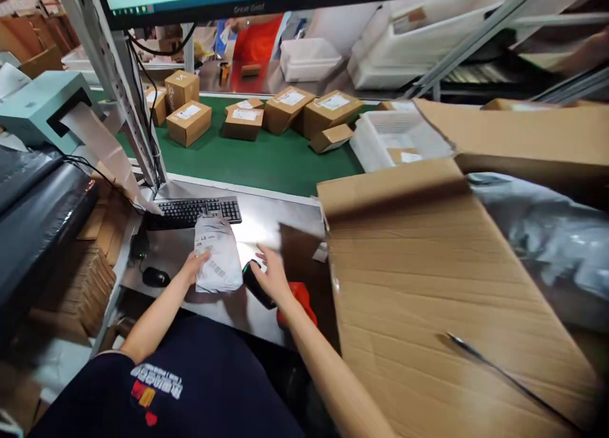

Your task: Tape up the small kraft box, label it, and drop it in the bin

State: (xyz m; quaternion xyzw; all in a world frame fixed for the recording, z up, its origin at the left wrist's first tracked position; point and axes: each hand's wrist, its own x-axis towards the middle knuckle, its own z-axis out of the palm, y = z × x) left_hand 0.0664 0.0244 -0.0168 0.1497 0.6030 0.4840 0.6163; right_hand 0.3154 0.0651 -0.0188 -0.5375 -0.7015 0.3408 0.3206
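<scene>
My left hand [194, 268] is closed on the left edge of a white plastic mailer bag [219, 254], its thumb on top. Printed labels with barcodes face up on the bag, which is over the metal worktop just in front of the keyboard. To its right, my right hand [272, 274] is open, fingers apart and stretched forward. Beside and partly under that hand is a black handheld scanner [259, 289] with a small green light; whether the thumb touches it I cannot tell. A red object [302, 298] shows behind my right wrist.
A black keyboard [195, 211] and mouse [156, 277] lie on the worktop [171, 244]. A large open carton [404, 286] fills the right side. Behind runs a green conveyor [280, 162] with several small boxes and a white basket [375, 143]. A monitor [285, 4] hangs above.
</scene>
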